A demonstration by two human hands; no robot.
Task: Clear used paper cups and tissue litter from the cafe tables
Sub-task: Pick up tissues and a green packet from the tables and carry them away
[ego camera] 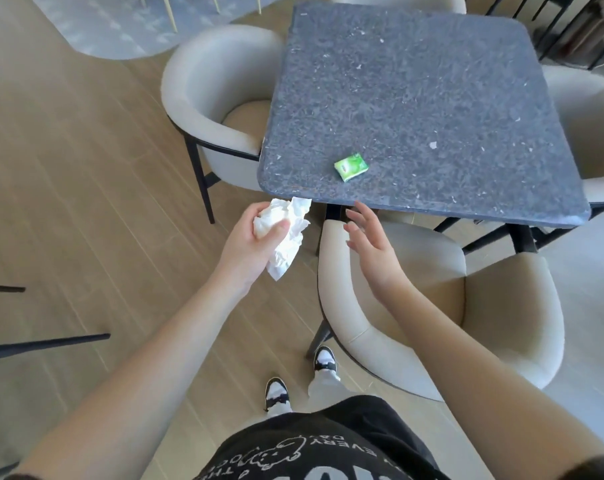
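The left hand (255, 237) has its grip wrapped around a wad of crumpled white tissue (286, 233), thumb pressed across the front of the wad, with loose folds spilling out above and below the fist. This grip hangs over the wooden floor (86, 202), just off the near left corner of the grey speckled counter (415, 98) and slightly below its edge.

To the right of that grip, well apart from the tissue, the right hand (370, 244) floats with its grip wide, fingers spread and slightly curled, palm turned toward the left hand, empty. Its fingertips sit just under the counter's near edge, above the back of a beige upholstered chair (432, 306) tucked in there.

Beyond the right grip, up on the counter near its front edge, lies a small green packet (351, 166), flat and untouched; its print is too small to read. Past the left grip, another beige chair (217, 98) stands at the counter's left side. Below both grips the person's black-and-white shoes (276, 393) stand on the floor.
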